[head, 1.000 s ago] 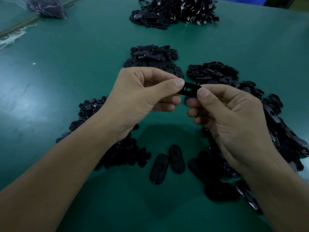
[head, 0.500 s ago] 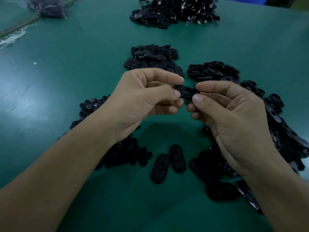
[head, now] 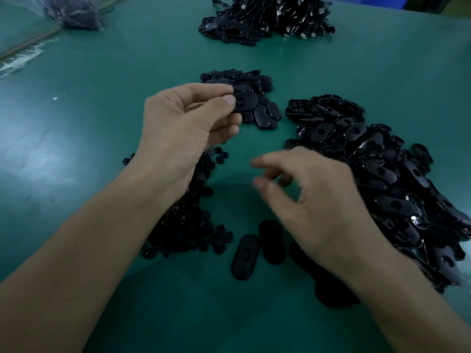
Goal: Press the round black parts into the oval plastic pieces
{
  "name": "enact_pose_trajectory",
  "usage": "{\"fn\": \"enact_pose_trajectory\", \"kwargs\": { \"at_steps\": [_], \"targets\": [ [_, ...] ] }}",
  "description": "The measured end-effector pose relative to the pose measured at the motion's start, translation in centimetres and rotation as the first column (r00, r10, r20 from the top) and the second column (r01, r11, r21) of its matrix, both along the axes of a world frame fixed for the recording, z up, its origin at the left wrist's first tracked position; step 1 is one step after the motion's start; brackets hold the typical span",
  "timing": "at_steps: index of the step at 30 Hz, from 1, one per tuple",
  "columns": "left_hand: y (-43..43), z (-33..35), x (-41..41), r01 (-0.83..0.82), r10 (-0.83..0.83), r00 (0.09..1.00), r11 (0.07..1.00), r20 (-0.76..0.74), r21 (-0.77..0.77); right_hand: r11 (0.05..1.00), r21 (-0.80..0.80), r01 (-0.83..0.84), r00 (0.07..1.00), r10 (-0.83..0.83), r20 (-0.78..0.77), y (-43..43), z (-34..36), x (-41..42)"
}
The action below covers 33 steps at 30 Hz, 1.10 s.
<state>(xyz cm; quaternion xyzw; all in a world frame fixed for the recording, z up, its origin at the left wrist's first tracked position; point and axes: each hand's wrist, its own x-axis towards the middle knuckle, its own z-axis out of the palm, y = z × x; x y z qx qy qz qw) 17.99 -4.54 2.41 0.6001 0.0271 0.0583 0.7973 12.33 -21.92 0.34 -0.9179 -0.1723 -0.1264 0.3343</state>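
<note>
The hands have parted: the left hand (head: pixel 183 128) alone now pinches the black oval plastic piece (head: pixel 244 101) over the far heap of ovals (head: pixel 257 79). The blurred right hand (head: pixel 313 197) has dropped, loose-fingered and empty, above the green worktop (head: pixel 102 123).

Motion blur smears the right hand (head: pixel 313 200), its fingertips (head: pixel 258 185) most. Its wrist partly covers several oval pieces (head: pixel 331 294), and the left forearm (head: pixel 102 238) hides much of the pile of round black parts (head: pixel 193 233). The top edge cuts off the far heap (head: pixel 267 19) and a plastic bag (head: pixel 74 11). The oval piece (head: pixel 244 100) that the left hand (head: pixel 183 128) pinches is too dark to read.
</note>
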Motion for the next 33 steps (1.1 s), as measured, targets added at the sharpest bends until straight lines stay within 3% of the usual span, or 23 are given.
{"fn": "enact_pose_trajectory", "kwargs": {
  "at_steps": [4,10,23,33],
  "targets": [
    [0.0,0.1,0.1,-0.048,0.048,0.999,0.999,-0.001,0.013,0.945,-0.271,-0.186,0.973,0.138,-0.186,1.5,0.9,-0.2],
    [-0.2,-0.1,-0.1,-0.026,0.024,0.999,0.995,0.022,0.097,0.902,-0.344,-0.259,0.949,0.172,-0.265,2.8,1.6,-0.2],
    [-0.6,-0.8,-0.4,0.027,-0.047,0.996,0.967,0.073,0.255,0.955,-0.23,-0.188,0.974,0.151,-0.168,3.0,0.6,0.1],
    [-0.7,-0.7,-0.7,0.044,-0.065,0.996,0.96,0.068,0.277,0.984,-0.09,-0.156,0.98,0.143,-0.138,2.7,0.0,0.5]
  ]
}}
